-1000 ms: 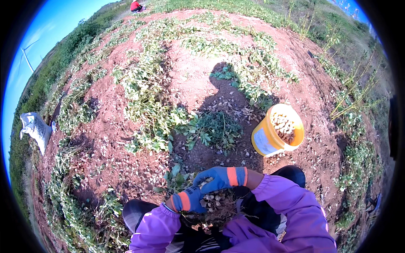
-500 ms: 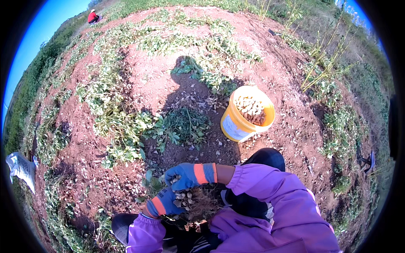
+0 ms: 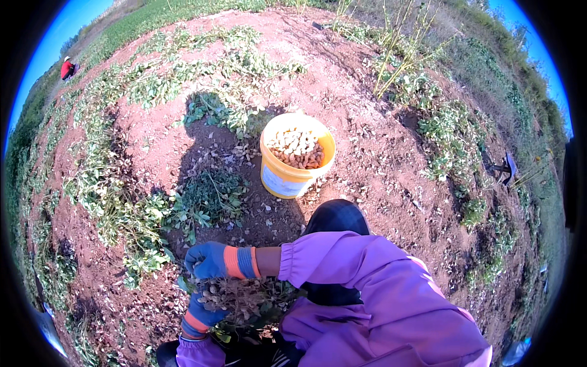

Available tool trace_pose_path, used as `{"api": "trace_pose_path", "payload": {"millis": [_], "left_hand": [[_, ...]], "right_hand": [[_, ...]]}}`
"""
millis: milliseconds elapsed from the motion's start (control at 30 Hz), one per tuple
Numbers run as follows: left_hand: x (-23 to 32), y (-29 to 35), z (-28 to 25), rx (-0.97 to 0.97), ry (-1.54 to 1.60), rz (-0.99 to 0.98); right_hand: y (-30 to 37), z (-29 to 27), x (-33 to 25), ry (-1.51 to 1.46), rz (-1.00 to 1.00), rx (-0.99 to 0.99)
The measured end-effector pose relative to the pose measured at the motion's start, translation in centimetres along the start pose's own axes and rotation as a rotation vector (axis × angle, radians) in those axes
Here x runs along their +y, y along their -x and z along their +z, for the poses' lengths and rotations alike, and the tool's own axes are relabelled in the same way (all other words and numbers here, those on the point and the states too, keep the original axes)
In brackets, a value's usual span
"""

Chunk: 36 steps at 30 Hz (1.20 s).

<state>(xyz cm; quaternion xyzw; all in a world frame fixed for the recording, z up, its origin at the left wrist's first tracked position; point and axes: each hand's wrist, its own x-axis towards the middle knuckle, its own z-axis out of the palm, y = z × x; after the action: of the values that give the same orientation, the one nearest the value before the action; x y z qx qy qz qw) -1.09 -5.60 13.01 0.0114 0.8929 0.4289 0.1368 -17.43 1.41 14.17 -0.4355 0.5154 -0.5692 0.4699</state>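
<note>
My left hand point(image 3: 205, 314), in a blue glove with an orange cuff band, is closed round a bunch of pulled peanut plants point(image 3: 247, 300). Pale pods and tangled roots stick out beside its fingers, above my lap. Just beyond it, my right hand point(image 3: 208, 260) wears a matching glove. Its fingers are curled closed at the edge of the bunch, and what they hold is hidden. A yellow bucket point(image 3: 282, 185) stands ahead on the soil, partly filled with peanuts point(image 3: 298, 148).
Green plants point(image 3: 211, 196) lie heaped left of the bucket, with a leafy row point(image 3: 116, 183) farther left. Tall stalks point(image 3: 394, 55) rise at the far right. A person in red point(image 3: 67, 69) crouches far off at left. My knee point(image 3: 338, 220) is near the bucket.
The view has swung to the right, so the bucket and plants sit farther left. My right hand has shifted slightly away from the left one; the left keeps its hold on the peanut plants.
</note>
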Motion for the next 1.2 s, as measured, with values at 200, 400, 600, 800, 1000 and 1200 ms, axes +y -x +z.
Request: {"api": "trace_pose_path", "payload": {"millis": [200, 400, 600, 800, 1000, 1200], "left_hand": [[0.7, 0.4, -0.4, 0.090, -0.381, -0.075], [2.0, 0.3, -0.8, 0.218, -0.208, -0.043], [1.5, -0.2, -0.4, 0.248, -0.196, -0.056], [0.1, 0.6, 0.2, 0.286, -0.282, -0.050], [1.1, -0.7, -0.3, 0.155, -0.119, 0.010], [1.1, 0.1, 0.1, 0.310, 0.512, 0.149]], "right_hand": [[0.8, -0.2, -1.3, -0.160, 0.102, 0.064], [0.7, -0.2, -0.6, -0.359, 0.037, 0.100], [0.2, -0.5, 1.4, -0.471, 0.028, 0.143], [0.9, -0.2, 0.2, -0.418, 0.057, 0.180], [1.2, -1.0, 1.4, -0.663, 0.072, 0.188], [1.7, -1.6, 1.8, -0.728, 0.064, 0.079]]}}
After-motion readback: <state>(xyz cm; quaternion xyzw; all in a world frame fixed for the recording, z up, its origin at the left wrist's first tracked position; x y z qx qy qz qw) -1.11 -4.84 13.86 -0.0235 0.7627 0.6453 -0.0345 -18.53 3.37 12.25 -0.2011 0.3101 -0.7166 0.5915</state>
